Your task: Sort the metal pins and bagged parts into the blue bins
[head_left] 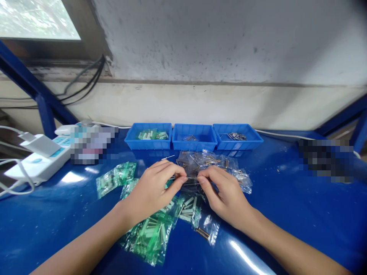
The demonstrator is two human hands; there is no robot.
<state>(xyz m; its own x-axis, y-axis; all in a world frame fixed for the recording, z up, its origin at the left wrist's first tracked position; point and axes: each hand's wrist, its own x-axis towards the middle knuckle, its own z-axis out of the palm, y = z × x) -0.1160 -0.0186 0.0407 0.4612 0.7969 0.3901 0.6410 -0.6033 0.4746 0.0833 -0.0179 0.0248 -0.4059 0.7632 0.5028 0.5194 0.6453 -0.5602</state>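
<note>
My left hand (160,181) and my right hand (223,191) face each other over the middle of the table. Thumb and forefinger of each pinch the edge of a small clear plastic bag (191,181), stretched between them. Its contents are hard to make out. Below and left of my hands lie several green-tinted bags (150,236) of white wall plugs and screws. Just beyond my fingers is a pile of clear bags (219,158) with brass-coloured and silvery hardware. One clear bag (211,228) with brass-coloured pins or screws lies under my right wrist.
Three blue bins stand in a row at the back: the left bin (147,144) holds green bags, the middle bin (195,146) a little hardware, the right bin (242,146) metal pieces. A white power strip (21,172) with cables lies left. Blue frame bars (47,110) flank the table.
</note>
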